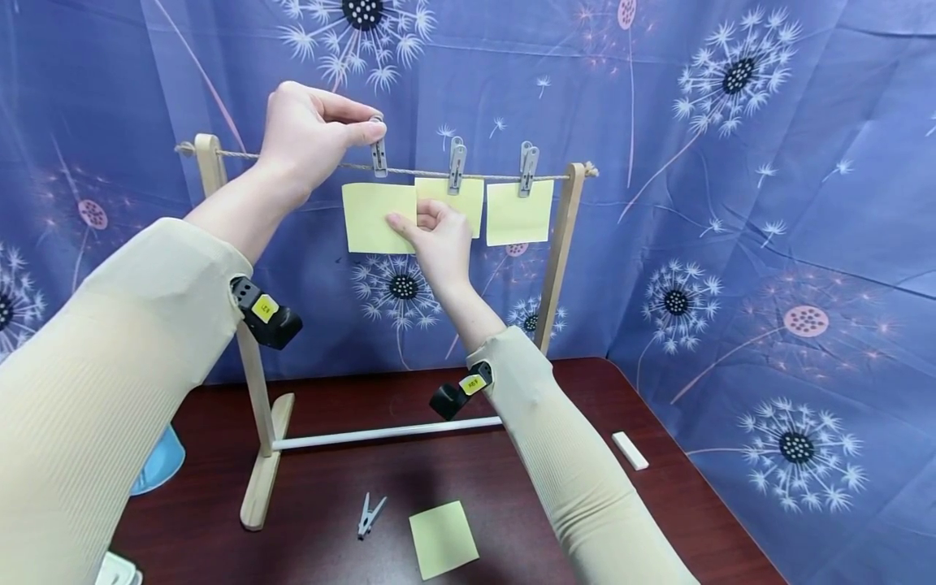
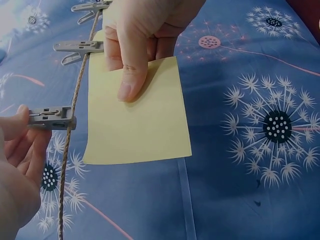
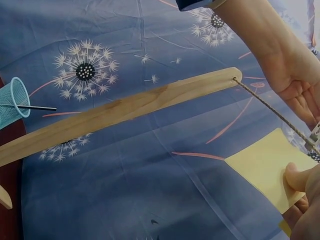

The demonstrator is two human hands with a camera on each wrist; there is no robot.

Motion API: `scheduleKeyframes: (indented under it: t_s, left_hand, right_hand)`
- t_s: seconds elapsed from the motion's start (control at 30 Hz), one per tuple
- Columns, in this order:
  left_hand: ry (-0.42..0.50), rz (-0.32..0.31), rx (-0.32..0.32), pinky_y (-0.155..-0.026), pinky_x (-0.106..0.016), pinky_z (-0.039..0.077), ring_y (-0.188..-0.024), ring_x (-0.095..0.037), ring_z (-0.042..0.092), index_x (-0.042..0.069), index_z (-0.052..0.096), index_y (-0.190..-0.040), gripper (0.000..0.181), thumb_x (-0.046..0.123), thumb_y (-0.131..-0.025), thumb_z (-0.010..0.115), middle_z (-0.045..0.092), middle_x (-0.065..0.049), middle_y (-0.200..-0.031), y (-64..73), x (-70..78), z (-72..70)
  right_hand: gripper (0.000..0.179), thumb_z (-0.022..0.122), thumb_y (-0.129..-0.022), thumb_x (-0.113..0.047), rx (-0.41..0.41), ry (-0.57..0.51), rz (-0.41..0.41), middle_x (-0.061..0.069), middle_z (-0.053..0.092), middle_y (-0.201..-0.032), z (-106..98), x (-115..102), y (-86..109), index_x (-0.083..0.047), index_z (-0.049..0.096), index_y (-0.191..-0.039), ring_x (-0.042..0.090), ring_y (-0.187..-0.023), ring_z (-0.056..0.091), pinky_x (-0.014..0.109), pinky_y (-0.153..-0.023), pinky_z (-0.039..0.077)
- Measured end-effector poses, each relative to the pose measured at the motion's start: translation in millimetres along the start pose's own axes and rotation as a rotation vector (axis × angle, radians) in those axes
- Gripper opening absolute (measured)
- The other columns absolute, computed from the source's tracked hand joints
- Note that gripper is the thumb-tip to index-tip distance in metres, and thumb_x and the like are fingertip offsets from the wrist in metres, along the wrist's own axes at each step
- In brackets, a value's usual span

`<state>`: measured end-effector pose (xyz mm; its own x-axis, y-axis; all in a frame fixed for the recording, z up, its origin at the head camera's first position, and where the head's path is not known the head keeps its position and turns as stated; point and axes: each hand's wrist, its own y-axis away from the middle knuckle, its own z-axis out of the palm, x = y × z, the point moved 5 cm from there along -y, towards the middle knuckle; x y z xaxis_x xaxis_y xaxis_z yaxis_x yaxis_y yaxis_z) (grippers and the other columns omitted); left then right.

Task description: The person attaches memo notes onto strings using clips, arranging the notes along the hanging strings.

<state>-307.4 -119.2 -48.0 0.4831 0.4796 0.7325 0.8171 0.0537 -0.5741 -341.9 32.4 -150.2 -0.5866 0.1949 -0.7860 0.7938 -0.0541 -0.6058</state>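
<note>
In the head view my left hand [image 1: 310, 134] pinches a grey clothespin [image 1: 379, 158] at the twine [image 1: 409, 171] strung across a wooden frame. My right hand [image 1: 446, 244] holds a yellow sticky note [image 1: 376, 219] by its right side, thumb in front and fingers behind. The left wrist view shows the clothespin [image 2: 50, 117] touching the twine, with a gap between it and the note [image 2: 135, 120]. Two more notes hang to the right, a partly covered one [image 1: 468, 211] and another note [image 1: 519, 213], each under its own grey clothespin [image 1: 528, 169].
A loose clothespin [image 1: 370, 516] and a yellow note [image 1: 444, 539] lie on the dark red table [image 1: 322, 487]. The frame's wooden post [image 1: 561, 252] stands at right, near a white block [image 1: 630, 451]. A blue mesh basket [image 3: 20, 100] is at the left.
</note>
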Motion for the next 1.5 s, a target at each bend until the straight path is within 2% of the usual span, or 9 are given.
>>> scheduleKeyframes:
  t_s: [0.3,0.5,0.7,0.77,0.9,1.0,1.2,1.5]
  left_hand:
    - [-0.039,-0.015,-0.054,-0.105,-0.035,0.042,-0.122,-0.014,0.056,0.009,0.072,-0.118,0.037,0.030,-0.088,0.073,0.071,-0.001,-0.119,2.6,-1.7,3.3]
    - [-0.040,-0.017,-0.053,-0.105,-0.034,0.043,-0.122,-0.014,0.056,0.010,0.072,-0.118,0.036,0.030,-0.088,0.073,0.070,-0.002,-0.120,2.1,-1.0,3.4]
    - [-0.046,-0.003,-0.032,-0.093,-0.028,0.045,-0.118,-0.013,0.056,0.010,0.072,-0.117,0.035,0.030,-0.088,0.073,0.071,-0.002,-0.120,1.8,0.8,2.2]
    - [-0.058,-0.008,-0.042,-0.094,-0.028,0.045,-0.117,-0.013,0.057,0.011,0.072,-0.118,0.036,0.031,-0.088,0.073,0.071,-0.002,-0.120,2.1,1.1,2.6]
    - [-0.105,-0.031,-0.085,-0.106,-0.035,0.043,-0.117,-0.014,0.062,0.012,0.071,-0.120,0.038,0.034,-0.089,0.072,0.070,-0.002,-0.122,3.7,0.5,4.8]
    - [-0.124,-0.036,-0.106,-0.109,-0.038,0.040,-0.118,-0.017,0.063,0.013,0.070,-0.122,0.040,0.035,-0.089,0.071,0.069,-0.003,-0.123,4.7,0.0,5.6]
    - [-0.109,-0.024,-0.123,-0.109,-0.039,0.041,-0.118,-0.018,0.063,0.012,0.070,-0.122,0.040,0.034,-0.088,0.072,0.070,-0.005,-0.122,5.0,-0.8,6.7]
    - [-0.108,-0.023,-0.148,-0.108,-0.038,0.042,-0.108,-0.013,0.068,0.012,0.069,-0.124,0.044,0.035,-0.087,0.074,0.072,-0.003,-0.118,4.4,-2.9,8.5]
  right_hand:
    - [0.029,0.078,-0.083,-0.015,-0.007,-0.011,0.008,0.023,0.073,-0.089,-0.4,-1.2,0.5,0.006,0.069,-0.100,0.018,-0.073,0.070,0.015,-0.057,0.044]
    - [0.029,0.078,-0.083,-0.014,-0.006,-0.023,-0.002,0.023,0.073,-0.089,-0.7,-2.0,0.4,0.007,0.069,-0.100,0.017,-0.072,0.069,0.015,-0.057,0.045]
    - [0.029,0.078,-0.083,-0.014,-0.010,-0.016,-0.007,0.023,0.073,-0.090,-0.7,-2.9,0.4,0.007,0.069,-0.100,0.025,-0.079,0.072,0.015,-0.059,0.046]
    - [0.029,0.079,-0.083,-0.014,-0.009,-0.015,-0.006,0.023,0.073,-0.090,-1.2,-3.1,0.4,0.007,0.069,-0.100,0.022,-0.077,0.071,0.015,-0.059,0.046]
    - [0.028,0.079,-0.082,-0.014,-0.004,-0.017,0.003,0.023,0.073,-0.088,-2.8,-2.9,0.6,0.007,0.069,-0.099,0.009,-0.067,0.065,0.015,-0.058,0.046]
    - [0.029,0.079,-0.082,-0.014,0.001,-0.020,0.014,0.023,0.072,-0.087,-4.2,-2.5,0.9,0.007,0.068,-0.098,0.003,-0.063,0.059,0.016,-0.056,0.045]
    - [0.030,0.079,-0.082,-0.014,0.007,-0.032,0.018,0.023,0.072,-0.086,-4.2,-1.4,1.3,0.008,0.068,-0.099,0.001,-0.060,0.056,0.016,-0.054,0.044]
    - [0.029,0.079,-0.083,-0.014,0.001,-0.021,0.004,0.024,0.072,-0.088,-3.1,-1.5,0.4,0.008,0.068,-0.098,0.001,-0.063,0.058,0.015,-0.056,0.045]
